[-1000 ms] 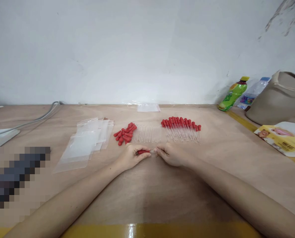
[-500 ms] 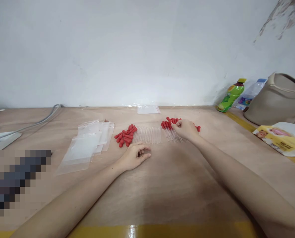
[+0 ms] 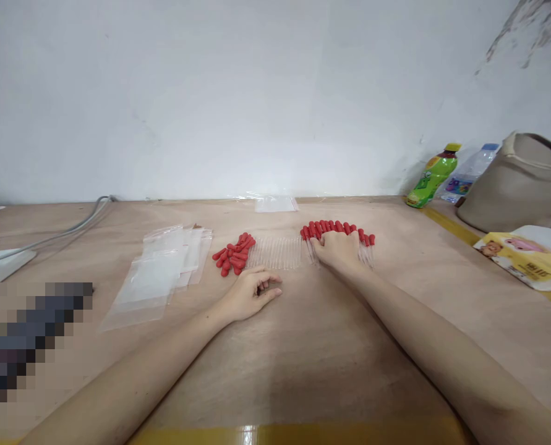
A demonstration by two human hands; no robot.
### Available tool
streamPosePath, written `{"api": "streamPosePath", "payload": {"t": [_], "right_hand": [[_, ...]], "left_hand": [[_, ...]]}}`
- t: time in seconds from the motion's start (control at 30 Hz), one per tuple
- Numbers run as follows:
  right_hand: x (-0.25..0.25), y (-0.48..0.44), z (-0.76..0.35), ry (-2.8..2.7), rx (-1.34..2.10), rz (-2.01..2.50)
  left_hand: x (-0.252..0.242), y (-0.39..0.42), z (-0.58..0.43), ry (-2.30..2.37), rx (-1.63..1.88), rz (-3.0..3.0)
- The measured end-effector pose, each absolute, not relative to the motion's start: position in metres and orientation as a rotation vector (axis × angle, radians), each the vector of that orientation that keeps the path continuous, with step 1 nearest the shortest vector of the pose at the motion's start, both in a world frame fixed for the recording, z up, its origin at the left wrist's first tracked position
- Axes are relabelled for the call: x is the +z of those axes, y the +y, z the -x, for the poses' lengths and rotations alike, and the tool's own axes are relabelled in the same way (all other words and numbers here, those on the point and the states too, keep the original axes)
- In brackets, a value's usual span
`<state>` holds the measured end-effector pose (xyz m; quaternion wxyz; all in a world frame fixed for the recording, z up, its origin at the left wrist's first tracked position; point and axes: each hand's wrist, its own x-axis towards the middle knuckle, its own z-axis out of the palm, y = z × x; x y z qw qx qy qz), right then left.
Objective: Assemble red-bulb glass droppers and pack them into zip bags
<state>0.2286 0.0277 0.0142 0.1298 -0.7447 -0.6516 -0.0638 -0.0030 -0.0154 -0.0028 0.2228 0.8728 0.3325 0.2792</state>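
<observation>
My left hand (image 3: 252,292) rests on the table with loosely curled fingers, thumb apart, holding nothing. Just beyond it lie a heap of loose red rubber bulbs (image 3: 238,254) and a row of clear thin tubes (image 3: 277,253), side by side. My right hand (image 3: 339,249) lies over droppers with red bulbs (image 3: 324,227), which form a slightly curved row to the right of the bare tubes. Its thumb points left; the other fingertips are hidden, so I cannot tell whether it grips any. Clear dropper stems (image 3: 367,254) show beside that hand.
Clear zip bags (image 3: 152,278) lie overlapped at left, and another flat bag (image 3: 276,204) sits by the wall. A grey cable (image 3: 78,225) runs at far left. Green bottle (image 3: 433,176), clear bottle (image 3: 472,173), beige bag (image 3: 519,185) and yellow-white packet (image 3: 525,259) stand or lie at right.
My right hand has gone from a pinch near the red bulbs to lying lower over the stems. The red bulbs now form a more even row. The left hand has stayed put.
</observation>
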Motion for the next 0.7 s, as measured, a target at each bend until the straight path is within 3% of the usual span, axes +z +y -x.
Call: {"api": "streamPosePath", "payload": {"t": [0.23, 0.7], "right_hand": [[0.010, 0.023, -0.206, -1.952, -0.158, 2.026], [0.015, 0.030, -0.188, -1.970, 0.047, 2.193]], "left_hand": [[-0.005, -0.016, 0.003, 0.910, 0.788, -2.407], [-0.003, -0.018, 0.002, 0.901, 0.762, -2.469]]}}
